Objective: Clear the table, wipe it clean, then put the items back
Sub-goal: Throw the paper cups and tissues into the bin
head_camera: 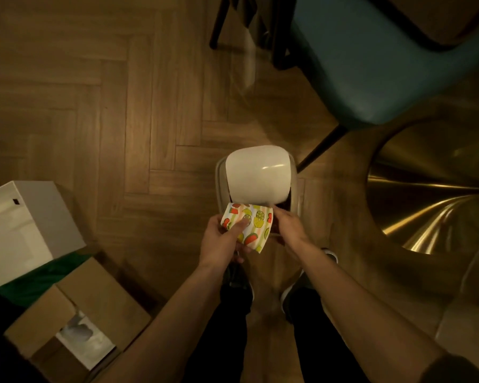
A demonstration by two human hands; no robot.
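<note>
So, both forearms reach down and forward, wrists close together. The left grip (224, 241) wraps the fruit-print paper thing (260, 217) from below, with the thumb pressed flat on its top face. The right grip (288, 225) pinches its right edge. The paper sits tilted between the two, its far edge right at the mouth of a small bin (219, 183), just under the white swing lid (257, 175). It's white with lemons, limes and red fruit; cup or napkin, can't tell. Further out there's a herringbone wood floor (94, 106), a teal chair (371, 64), and a cardboard box (100, 305) and white box (25, 222) on the left.
</note>
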